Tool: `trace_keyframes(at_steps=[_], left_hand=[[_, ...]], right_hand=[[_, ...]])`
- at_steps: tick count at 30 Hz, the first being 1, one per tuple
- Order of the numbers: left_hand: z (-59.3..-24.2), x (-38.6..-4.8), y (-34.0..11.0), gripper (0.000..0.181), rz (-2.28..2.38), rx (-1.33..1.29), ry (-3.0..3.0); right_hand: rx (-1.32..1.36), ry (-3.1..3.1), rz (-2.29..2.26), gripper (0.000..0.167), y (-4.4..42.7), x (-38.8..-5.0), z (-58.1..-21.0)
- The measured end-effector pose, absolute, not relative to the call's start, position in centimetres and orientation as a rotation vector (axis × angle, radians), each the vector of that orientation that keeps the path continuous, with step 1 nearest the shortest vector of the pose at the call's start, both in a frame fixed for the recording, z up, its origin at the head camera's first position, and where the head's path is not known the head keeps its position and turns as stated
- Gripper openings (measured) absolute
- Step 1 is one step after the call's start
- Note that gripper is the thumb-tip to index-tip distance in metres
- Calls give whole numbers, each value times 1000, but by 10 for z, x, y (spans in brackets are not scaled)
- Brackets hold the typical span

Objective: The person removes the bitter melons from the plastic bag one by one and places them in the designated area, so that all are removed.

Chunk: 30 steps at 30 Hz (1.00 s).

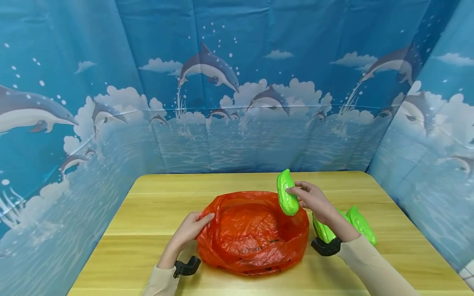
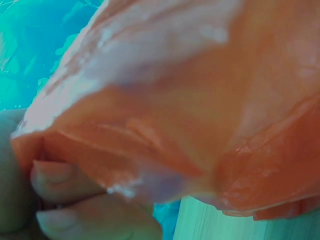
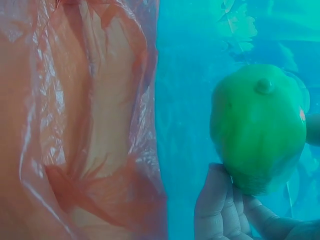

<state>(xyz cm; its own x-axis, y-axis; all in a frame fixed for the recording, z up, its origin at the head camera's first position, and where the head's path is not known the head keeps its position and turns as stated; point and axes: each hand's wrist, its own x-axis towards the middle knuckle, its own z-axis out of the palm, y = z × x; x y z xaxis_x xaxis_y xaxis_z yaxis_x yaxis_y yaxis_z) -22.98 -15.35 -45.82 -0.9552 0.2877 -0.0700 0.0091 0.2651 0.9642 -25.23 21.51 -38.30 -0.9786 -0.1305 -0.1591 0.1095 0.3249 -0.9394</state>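
Observation:
A red plastic bag (image 1: 252, 230) lies on the table with its mouth spread wide. My left hand (image 1: 190, 228) pinches its left rim between thumb and fingers; the left wrist view shows the fingertips (image 2: 55, 172) against the thin film. Over the bag's right rim, my right hand (image 1: 312, 199) holds a bright green, bumpy bitter melon (image 1: 286, 193), glossy like plastic, tilted with its pointed tip up. The right wrist view shows this bitter melon (image 3: 257, 130) end-on, between thumb and fingers. More green bitter melons (image 1: 361, 225) lie on the table, partly hidden behind my right forearm.
The wooden table (image 1: 148, 230) has rounded back corners. A blue curtain (image 1: 237, 144) printed with dolphins and clouds stands behind it and along both sides. Each wrist carries a black camera mount (image 1: 326, 246).

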Motion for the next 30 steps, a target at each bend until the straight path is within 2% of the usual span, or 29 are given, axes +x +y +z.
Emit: trace_keyframes(at_steps=[30], left_hand=[[-457,-229,-154,40,1778,283,2289]], right_hand=[[38,2481,-1735,77,260,-250,-382]])
